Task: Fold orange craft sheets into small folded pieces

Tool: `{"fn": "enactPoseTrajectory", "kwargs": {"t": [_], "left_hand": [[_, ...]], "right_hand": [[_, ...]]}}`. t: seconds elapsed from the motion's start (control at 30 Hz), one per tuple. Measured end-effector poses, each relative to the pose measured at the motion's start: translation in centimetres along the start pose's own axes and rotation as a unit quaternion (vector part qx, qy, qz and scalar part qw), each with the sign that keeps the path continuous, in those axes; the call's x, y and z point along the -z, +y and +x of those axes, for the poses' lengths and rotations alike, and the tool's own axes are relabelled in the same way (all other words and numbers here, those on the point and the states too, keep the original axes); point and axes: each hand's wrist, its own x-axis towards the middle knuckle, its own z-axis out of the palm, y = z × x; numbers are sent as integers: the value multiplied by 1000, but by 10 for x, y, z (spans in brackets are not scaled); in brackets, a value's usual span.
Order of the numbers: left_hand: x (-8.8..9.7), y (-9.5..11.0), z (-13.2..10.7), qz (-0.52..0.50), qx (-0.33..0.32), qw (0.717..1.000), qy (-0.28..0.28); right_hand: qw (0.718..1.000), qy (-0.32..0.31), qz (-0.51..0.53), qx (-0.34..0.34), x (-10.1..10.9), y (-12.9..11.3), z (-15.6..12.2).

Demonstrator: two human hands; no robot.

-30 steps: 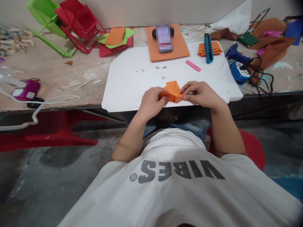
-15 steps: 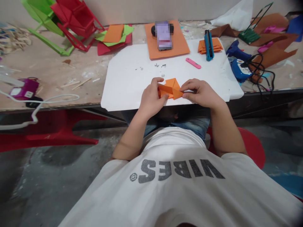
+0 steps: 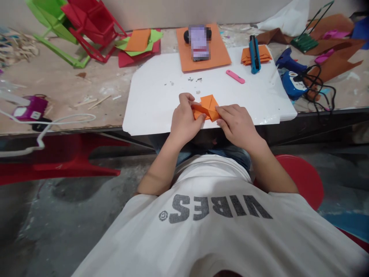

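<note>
A piece of folded orange paper (image 3: pixel 210 104) lies at the near edge of a white board (image 3: pixel 152 92), with creases and a raised flap. My left hand (image 3: pixel 184 121) grips its left side, thumb in front and fingers behind. On its right side my right hand (image 3: pixel 236 122) pinches the corner, fingers on top and thumb at the near edge. The fingertips hide parts of both ends. Beyond the hands, a pink folding cutter (image 3: pixel 235 76) rests on the board.
Behind lies an orange sheet (image 3: pixel 184 61) bearing a phone (image 3: pixel 199 42). At right are a blue stapler (image 3: pixel 255 54) on folded orange papers (image 3: pixel 265 55) and a glue gun (image 3: pixel 291 62) with tangled cable. Green and red folded chair models (image 3: pixel 92 29) stand at left, near stacked coloured papers (image 3: pixel 138 41).
My right hand has turned and shifted slightly left, its fingers now flatter over the paper's right corner. My left hand keeps its hold almost unmoved.
</note>
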Motion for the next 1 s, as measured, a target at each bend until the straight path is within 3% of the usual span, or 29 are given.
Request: {"fn": "enactPoseTrajectory", "kwargs": {"t": [0.13, 0.3, 0.47, 0.67, 1.0], "left_hand": [[-1, 0, -1, 79, -40, 995, 41], [3, 8, -7, 139, -61, 988, -3], [7, 18, -16, 198, -77, 977, -12], [13, 17, -27, 248, -177, 946, -115], [18, 19, -25, 297, -189, 921, -169]], "right_hand": [[999, -12, -37, -12, -3, -8, -5], [996, -34, -76, -31, -4, -18, -9], [995, -40, -86, -29, -4, -21, -12], [994, -43, -90, -35, -3, -24, -11], [996, -29, -80, -20, -6, -17, -12]]}}
